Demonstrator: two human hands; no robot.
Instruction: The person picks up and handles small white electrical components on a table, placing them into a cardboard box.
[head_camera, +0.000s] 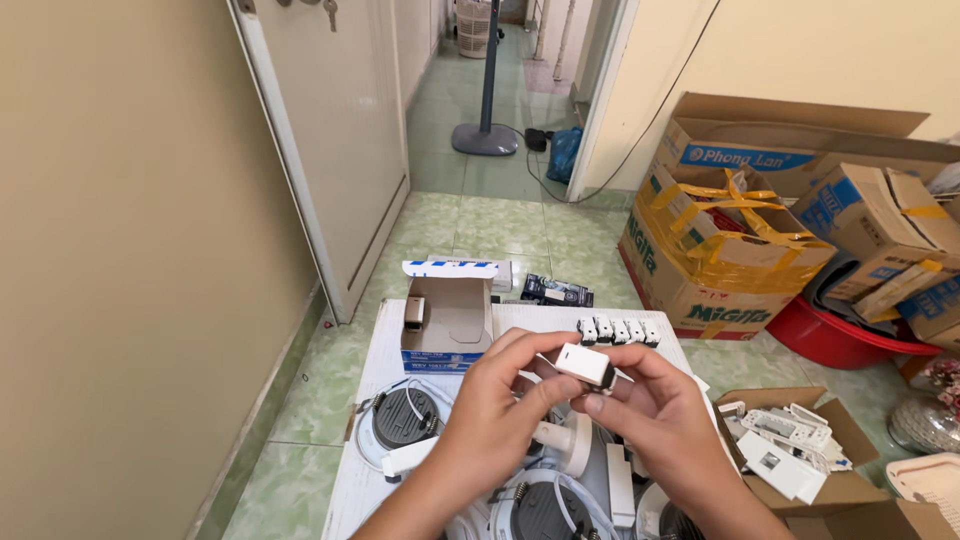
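We are looking down at 2 hands meeting over a white table. The left hand is curling its fingers and thumb around a small white switch module, and the right hand is pinching the same module from the other side, so both are closed on it and holding it up above the tabletop, roughly at the centre of the view.

Just behind the hands, a row of small white switch modules is lying on the table near its far edge. To the left of that row, an open cardboard box with a blue and white flap is standing, with 1 small module sitting in its side. Nearer to us, round recessed light fittings with white leads are lying under and beside the wrists.

On the green tiled floor to the right, an open carton of white plastic parts is sitting close by, and taped cardboard boxes are stacking up beyond it, next to a red basin. A fan stand is standing in the corridor ahead.
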